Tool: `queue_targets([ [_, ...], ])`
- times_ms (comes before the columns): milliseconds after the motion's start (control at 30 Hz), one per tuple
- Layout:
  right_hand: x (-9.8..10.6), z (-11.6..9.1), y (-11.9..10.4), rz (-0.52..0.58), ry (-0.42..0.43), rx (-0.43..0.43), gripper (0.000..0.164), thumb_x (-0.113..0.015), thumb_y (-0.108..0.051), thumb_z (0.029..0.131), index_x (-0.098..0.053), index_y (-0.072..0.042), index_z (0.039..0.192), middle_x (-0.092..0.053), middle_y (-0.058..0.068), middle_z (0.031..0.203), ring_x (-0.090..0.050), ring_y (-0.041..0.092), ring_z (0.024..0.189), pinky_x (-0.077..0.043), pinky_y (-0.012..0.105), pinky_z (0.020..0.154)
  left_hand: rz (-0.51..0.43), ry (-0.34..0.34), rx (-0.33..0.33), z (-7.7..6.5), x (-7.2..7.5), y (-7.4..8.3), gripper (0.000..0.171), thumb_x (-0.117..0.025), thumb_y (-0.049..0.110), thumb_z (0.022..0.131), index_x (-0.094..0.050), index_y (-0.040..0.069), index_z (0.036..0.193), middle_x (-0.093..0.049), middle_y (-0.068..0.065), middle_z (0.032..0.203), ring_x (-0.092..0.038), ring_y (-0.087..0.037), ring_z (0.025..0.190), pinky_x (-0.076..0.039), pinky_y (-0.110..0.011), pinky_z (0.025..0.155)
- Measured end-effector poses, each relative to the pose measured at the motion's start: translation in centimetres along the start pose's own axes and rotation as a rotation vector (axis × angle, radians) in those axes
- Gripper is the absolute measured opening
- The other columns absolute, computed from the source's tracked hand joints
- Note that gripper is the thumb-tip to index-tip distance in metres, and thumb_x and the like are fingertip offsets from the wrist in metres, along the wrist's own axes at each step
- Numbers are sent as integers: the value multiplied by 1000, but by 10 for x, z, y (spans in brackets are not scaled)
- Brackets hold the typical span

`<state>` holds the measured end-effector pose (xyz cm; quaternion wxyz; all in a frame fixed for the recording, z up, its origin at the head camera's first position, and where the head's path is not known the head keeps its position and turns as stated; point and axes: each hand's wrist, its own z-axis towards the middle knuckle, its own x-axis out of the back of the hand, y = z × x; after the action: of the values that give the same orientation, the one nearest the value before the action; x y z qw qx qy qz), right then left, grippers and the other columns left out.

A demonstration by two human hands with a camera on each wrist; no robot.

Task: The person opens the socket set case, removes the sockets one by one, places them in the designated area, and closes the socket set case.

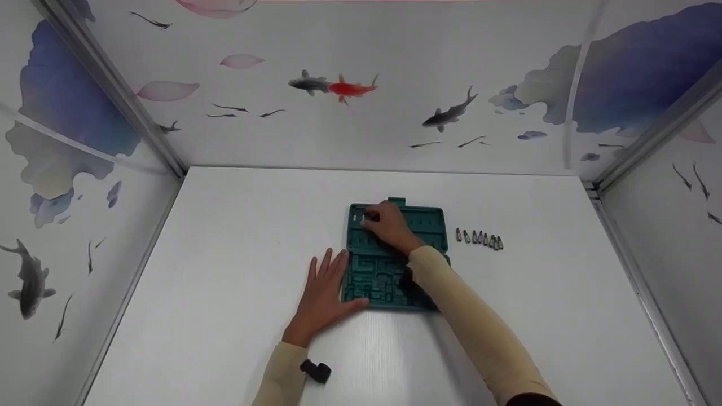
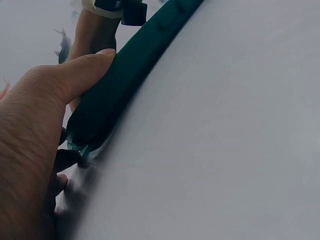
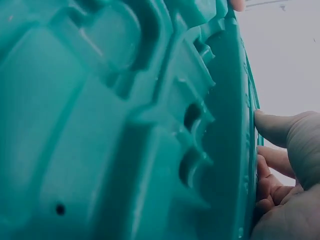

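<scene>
A green plastic case lies opened flat, its lid with slots on the far side and a moulded base nearer me. My right hand reaches over the lid's far left part, thumb and fingertips pinching what looks like a small screwdriver bit, mostly hidden by the fingers. The right wrist view shows this hand's curled fingers beyond the case wall. My left hand lies spread at the base's left side; its thumb rests on the case's near edge. A pale bit stands in the lid's left end.
Several dark metal bits lie in a row on the white table, right of the case. White printed panels enclose the table at the back and on both sides.
</scene>
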<state>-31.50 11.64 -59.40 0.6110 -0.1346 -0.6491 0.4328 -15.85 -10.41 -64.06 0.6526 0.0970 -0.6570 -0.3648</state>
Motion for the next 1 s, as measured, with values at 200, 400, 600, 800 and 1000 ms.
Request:
queue_targets([
  [200, 1, 5, -5, -2, -7, -89, 37, -75, -9, 105, -71, 7, 138, -70, 24, 129, -63, 38, 119, -53, 55, 107, 9, -10, 3, 2, 2, 0, 120, -68, 81, 92, -19, 12, 178, -22, -6, 183, -5, -30, 172, 5, -55, 136],
  [400, -1, 7, -9, 81, 20, -212, 37, -77, -5, 102, -72, 3, 138, -69, 21, 130, -63, 34, 121, -54, 52, 108, -1, 1, -8, 2, 2, 0, 120, -68, 81, 92, -21, 11, 178, -23, -8, 183, -6, -32, 171, 4, -58, 136],
  [600, -2, 7, -8, 190, 51, -240, 37, -77, 2, 99, -75, 1, 136, -69, 18, 127, -62, 31, 117, -54, 50, 109, -14, 10, -19, 1, 3, 0, 119, -68, 79, 93, -21, 10, 177, -24, -9, 183, -6, -33, 171, 4, -59, 136],
  [800, -4, 4, -6, 231, 68, -162, 31, -74, 7, 99, -76, 0, 129, -72, 18, 125, -65, 32, 118, -55, 49, 108, -4, 5, -12, 0, 2, -1, 119, -68, 79, 93, -20, 10, 177, -24, -8, 183, -6, -32, 171, 5, -59, 135],
  [1000, -9, -1, -3, 140, 121, -100, 21, -77, 1, 101, -78, 4, 121, -76, 20, 118, -70, 35, 114, -58, 52, 102, 1, -1, -5, -2, 0, 1, 120, -66, 81, 93, -18, 11, 178, -23, -8, 183, -5, -32, 172, 5, -58, 136],
])
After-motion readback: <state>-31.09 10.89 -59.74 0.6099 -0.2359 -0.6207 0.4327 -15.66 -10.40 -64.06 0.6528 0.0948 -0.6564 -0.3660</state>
